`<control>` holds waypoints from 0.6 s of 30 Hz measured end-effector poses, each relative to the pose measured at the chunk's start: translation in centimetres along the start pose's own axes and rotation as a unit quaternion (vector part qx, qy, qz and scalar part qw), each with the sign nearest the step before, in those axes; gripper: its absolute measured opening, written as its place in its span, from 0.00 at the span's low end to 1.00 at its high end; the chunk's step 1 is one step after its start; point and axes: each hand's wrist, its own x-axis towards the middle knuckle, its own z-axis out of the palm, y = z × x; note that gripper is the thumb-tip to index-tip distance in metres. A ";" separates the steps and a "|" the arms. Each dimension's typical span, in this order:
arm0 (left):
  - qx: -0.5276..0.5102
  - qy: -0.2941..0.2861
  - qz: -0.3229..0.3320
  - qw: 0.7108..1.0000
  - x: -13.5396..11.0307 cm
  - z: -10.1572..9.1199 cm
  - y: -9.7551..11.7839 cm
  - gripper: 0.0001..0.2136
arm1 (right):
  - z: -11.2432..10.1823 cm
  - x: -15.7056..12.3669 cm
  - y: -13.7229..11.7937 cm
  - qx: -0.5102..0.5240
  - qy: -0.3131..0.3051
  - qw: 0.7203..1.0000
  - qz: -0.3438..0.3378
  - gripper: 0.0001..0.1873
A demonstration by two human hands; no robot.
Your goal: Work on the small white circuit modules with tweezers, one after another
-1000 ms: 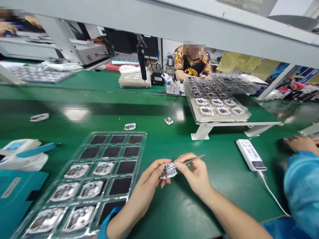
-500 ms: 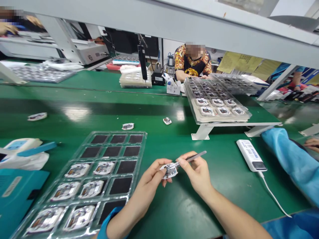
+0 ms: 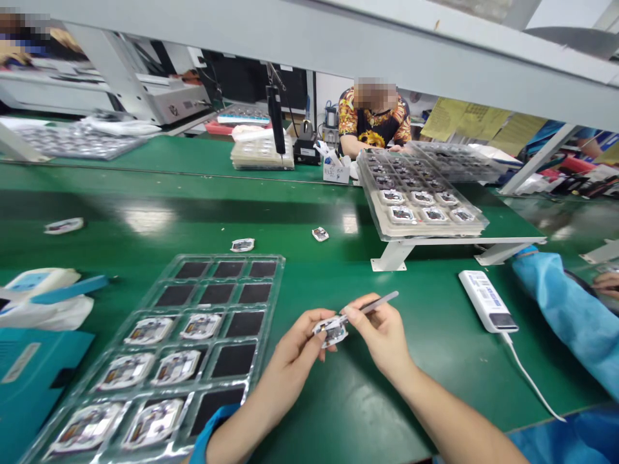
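Note:
Closed around the edge of a small white-framed electronic module (image 3: 334, 332), my left hand (image 3: 298, 351) holds it tilted above the green bench. My right hand (image 3: 382, 332) pinches a pair of metal tweezers (image 3: 384, 301), whose tip end meets the module's upper edge; the exact contact is hidden. To the left of my hands lies a clear plastic tray (image 3: 276, 283) with dark-lined pockets. Similar modules, such as one in the third row (image 3: 200, 327), fill several pockets of its left and middle columns.
Loose modules lie on the green strip behind the tray, one (image 3: 242, 245) near its far edge. A stack of filled trays (image 3: 425, 193) stands on a raised shelf. On the right are a white corded device (image 3: 488, 301) and a blue sleeve (image 3: 565, 316). Another person (image 3: 374, 122) sits opposite.
The loose modules on the green strip have shifted slightly left. In my left hand the module has turned a little, and my fingers have moved slightly right. My right hand stays nearly in place.

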 end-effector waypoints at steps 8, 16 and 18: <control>-0.004 -0.002 -0.002 1.000 0.0 -0.1 -0.2 0.12 | 0.1 -0.2 -0.1 0.004 0.007 1.000 -0.006 0.07; 0.001 -0.013 -0.002 1.000 -0.1 -0.3 0.1 0.11 | 0.1 0.0 -0.1 0.045 0.007 0.999 0.009 0.10; 0.006 -0.016 -0.006 1.000 0.0 -0.4 0.2 0.12 | 0.1 0.1 -0.1 0.047 0.009 0.999 0.008 0.11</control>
